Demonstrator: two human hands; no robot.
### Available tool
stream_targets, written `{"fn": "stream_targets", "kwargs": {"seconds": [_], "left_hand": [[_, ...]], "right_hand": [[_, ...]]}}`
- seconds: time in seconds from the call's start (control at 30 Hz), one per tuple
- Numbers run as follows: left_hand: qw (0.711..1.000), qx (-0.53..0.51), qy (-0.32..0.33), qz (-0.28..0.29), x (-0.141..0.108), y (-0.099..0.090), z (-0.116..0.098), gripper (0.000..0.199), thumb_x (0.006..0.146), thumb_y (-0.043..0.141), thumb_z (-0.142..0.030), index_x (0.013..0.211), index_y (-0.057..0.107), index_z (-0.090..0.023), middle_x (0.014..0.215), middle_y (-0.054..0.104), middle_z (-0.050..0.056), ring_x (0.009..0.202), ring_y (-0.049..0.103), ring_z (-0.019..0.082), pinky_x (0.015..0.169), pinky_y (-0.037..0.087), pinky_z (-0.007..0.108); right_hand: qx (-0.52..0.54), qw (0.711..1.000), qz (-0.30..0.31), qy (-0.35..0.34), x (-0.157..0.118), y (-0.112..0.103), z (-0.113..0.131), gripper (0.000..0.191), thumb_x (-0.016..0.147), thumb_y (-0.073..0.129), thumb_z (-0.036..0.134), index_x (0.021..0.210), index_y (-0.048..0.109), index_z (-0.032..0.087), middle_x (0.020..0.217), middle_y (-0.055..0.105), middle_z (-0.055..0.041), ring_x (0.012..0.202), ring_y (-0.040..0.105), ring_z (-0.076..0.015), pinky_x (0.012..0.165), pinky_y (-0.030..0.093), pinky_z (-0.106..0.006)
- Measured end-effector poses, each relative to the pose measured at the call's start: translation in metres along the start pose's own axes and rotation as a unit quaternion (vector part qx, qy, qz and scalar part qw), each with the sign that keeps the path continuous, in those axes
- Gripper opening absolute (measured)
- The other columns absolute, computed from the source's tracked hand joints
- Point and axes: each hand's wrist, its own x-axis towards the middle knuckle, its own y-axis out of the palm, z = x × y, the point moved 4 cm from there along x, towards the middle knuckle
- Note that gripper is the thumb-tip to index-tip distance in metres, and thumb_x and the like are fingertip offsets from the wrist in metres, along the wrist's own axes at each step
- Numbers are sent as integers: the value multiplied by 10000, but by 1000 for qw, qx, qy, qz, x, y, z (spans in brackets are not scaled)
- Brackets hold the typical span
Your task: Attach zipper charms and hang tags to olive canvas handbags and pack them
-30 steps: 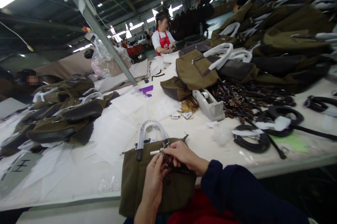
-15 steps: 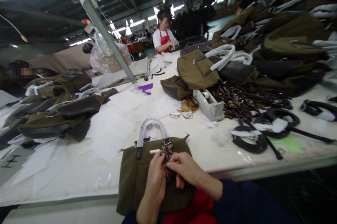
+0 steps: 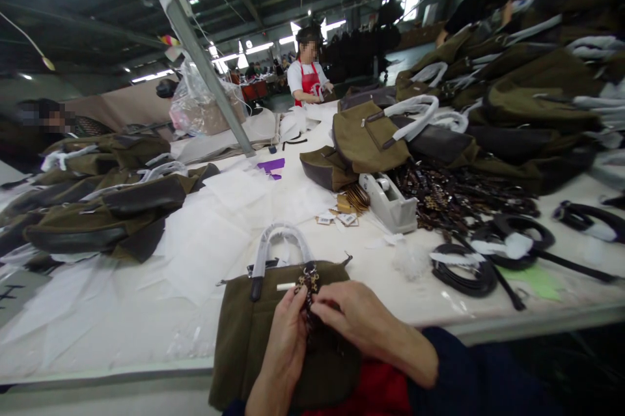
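An olive bag [image 3: 244,331] with wrapped handles [image 3: 286,230] stands upright at the table's front edge, close to my body. From the base of one handle hangs a brown and gold patterned charm [image 3: 308,279]. My left hand [image 3: 288,325] is closed on the charm's left side, thumb and fingers pinching it. On its right side my right hand [image 3: 349,312] pinches the same charm with curled fingers. The charm's lower part is partly hidden between my hands. A small white label lies left of it on the bag.
Olive bags [image 3: 97,221] are piled at the left, more [image 3: 537,90] at the right. White sheets [image 3: 195,247], a grey tape dispenser [image 3: 390,204], gold tags [image 3: 354,201], dark charms [image 3: 459,198] and coiled black straps [image 3: 461,273] lie on the table. A person [image 3: 308,77] in a red apron stands beyond.
My right hand has shifted slightly right, its fingers more curled at the charm. My left hand stays on the charm. The view has tilted slightly, and the far person's hands have moved.
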Motion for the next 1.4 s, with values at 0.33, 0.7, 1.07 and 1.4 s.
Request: {"fn": "stream_targets", "kwargs": {"seconds": [0.33,0.7,1.07,1.4], "left_hand": [[997,61,-33,18,-5,-6,2,357,812,716,-461,910,537,-168,775,620,-12,446,403,22,370,308,137],[997,69,-30,22,-1,-8,5,358,812,713,-462,914,532,-170,790,636,-2,457,442,32,364,332,138],[999,33,-42,7,-8,-4,4,472,830,612,-616,851,598,-145,593,567,-18,416,450,64,369,332,170],[993,107,-5,56,-7,-8,5,373,865,647,-510,934,610,-145,522,488,-53,417,362,46,400,301,144]], "right_hand": [[-105,990,-45,83,71,-8,-33,142,902,598,291,858,676,181,888,699,-60,847,618,-192,730,377,-282],[-63,994,-61,65,70,-3,-37,71,864,621,205,829,676,177,841,692,-31,797,603,-164,704,369,-257],[5,982,-37,-184,25,17,-23,73,893,596,153,892,650,201,914,608,-8,842,562,-133,758,424,-216],[-30,978,1,-205,18,25,-16,95,901,586,160,947,653,209,985,628,-18,912,585,-144,805,449,-217]]}}
